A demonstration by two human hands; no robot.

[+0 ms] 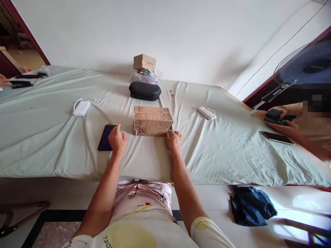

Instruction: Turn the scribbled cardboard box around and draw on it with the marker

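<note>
A cardboard box (pixel 153 127) with dark flower-like line drawings lies on the cloth in front of me. My right hand (pixel 174 140) is at its front right corner, fingers bent. A small dark bit shows by those fingertips, too hidden to name. To the left of the box, my left hand (pixel 117 140) hovers over or rests by the right edge of a flat dark blue rectangular item (pixel 104 139), partly covering it. Nothing shows in that hand, and there is a gap between its thumb and fingers.
Behind the box sit a black zip case (pixel 144 91), a clear plastic tub (pixel 145 79) and a small carton (pixel 144 62). White corded devices lie left (pixel 82 107) and right (pixel 206 113). A person's hands (pixel 287 125) hold a dark item at right, near a phone (pixel 276 137).
</note>
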